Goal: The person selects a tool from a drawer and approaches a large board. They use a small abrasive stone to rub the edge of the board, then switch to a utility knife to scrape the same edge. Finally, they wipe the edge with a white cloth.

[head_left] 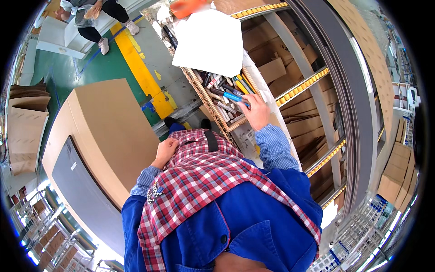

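My right hand (256, 112) is closed on a blue marker pen (232, 96) with a dark end, pinching it between thumb and fingers. It is over a wooden tray (239, 123) crowded with markers and pens (225, 109), several grey, some yellow. White sheets of paper (209, 43) cover the far part of the tray. My left hand (166, 151) hangs by the red checked apron (199, 144), between it and a big cardboard box (113, 131). Its fingers are curled in, and nothing shows at their tips.
On the right, a frame with yellow roller strips (302, 86) has flattened cardboard (312, 122) beneath it. A dark grey panel (81, 174) leans on the big box at left. Another person (102, 22) sits at the upper left, near a yellow floor stripe (140, 68).
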`<state>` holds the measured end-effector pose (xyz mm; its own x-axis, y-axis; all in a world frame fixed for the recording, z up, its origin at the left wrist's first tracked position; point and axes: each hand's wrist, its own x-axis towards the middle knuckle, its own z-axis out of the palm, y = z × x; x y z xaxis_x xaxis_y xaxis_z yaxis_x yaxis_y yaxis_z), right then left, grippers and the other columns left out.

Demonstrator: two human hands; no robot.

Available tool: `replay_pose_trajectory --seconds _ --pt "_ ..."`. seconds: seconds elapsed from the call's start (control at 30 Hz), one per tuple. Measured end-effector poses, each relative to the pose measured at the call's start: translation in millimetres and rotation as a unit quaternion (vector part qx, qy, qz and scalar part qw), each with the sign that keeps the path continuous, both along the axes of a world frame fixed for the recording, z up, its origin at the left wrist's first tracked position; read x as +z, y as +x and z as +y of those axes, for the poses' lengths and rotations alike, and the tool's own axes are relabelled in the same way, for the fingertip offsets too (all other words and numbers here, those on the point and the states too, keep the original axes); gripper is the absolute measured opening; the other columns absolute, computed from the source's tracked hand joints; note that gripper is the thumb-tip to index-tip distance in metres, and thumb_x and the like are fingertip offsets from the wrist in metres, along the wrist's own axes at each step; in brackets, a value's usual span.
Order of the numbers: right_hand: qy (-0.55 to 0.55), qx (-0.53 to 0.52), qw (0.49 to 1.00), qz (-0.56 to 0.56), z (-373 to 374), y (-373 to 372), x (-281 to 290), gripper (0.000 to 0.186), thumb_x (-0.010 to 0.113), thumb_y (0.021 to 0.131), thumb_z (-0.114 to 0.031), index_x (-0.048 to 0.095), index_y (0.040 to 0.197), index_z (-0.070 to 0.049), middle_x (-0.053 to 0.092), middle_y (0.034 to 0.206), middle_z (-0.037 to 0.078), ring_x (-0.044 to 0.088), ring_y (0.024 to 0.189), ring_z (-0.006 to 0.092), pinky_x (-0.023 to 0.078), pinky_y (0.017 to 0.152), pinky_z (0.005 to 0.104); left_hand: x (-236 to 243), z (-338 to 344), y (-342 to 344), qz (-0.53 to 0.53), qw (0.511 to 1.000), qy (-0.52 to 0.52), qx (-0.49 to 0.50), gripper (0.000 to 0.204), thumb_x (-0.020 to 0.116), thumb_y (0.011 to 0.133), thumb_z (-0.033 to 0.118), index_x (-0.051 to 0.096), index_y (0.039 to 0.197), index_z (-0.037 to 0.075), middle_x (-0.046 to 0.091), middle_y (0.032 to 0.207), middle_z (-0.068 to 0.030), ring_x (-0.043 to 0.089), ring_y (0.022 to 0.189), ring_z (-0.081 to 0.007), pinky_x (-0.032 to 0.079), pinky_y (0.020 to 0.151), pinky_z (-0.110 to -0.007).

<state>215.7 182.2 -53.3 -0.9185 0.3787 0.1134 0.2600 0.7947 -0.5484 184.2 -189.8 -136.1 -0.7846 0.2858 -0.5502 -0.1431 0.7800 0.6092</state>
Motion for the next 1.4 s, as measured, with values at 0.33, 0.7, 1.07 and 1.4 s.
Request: replay_pose_trajectory --seconds 0.33,0.7,1.07,1.4 --pt "-0.072 -0.004 0.996 0.053 -14 20 -9 0.016 0.063 0.088 -0.017 0.068 0.096 -0.004 0.067 0.083 0.015 0.064 0.074 0.0311 0.051 0.066 0.0379 -52 -53 -1 0.052 0.995 -0.056 -0.058 0.029 0.058 0.088 0.034 0.069 0.095 0.008 0.069 0.077 -0.0111 0.068 0.073 -0.0242 0.053 0.069 -0.038" --pt "-0.133 0.120 0.976 0.121 -105 -143 52 0.011 0.065 0.084 -0.005 0.067 0.093 0.000 0.066 0.082 0.013 0.062 0.065 0.0199 0.049 0.059 0.0290 -55 -80 -64 0.003 0.999 0.011 0.033 0.034 0.058 0.087 0.040 0.070 0.092 0.009 0.069 0.092 -0.0151 0.065 0.086 -0.0334 0.051 0.077 -0.045" --pt "-0.144 0.462 0.874 0.036 -321 -365 77 0.010 0.066 0.084 -0.013 0.069 0.092 -0.008 0.068 0.088 0.007 0.065 0.072 0.0222 0.052 0.062 0.0300 10 -206 -278 0.226 0.953 -0.047 0.196 0.025 0.064 0.080 0.029 0.069 0.092 0.008 0.062 0.101 -0.0163 0.058 0.098 -0.0348 0.045 0.088 -0.046" --pt "-0.099 0.438 0.889 -0.096 -379 -519 44 0.017 0.062 0.085 -0.024 0.069 0.094 -0.011 0.068 0.090 0.008 0.065 0.077 0.0277 0.052 0.068 0.0358 35 -345 -444 0.305 0.902 -0.229 0.204 0.068 0.074 0.070 0.043 0.053 0.125 0.009 0.034 0.144 -0.0182 0.022 0.139 -0.0345 0.013 0.112 -0.055"
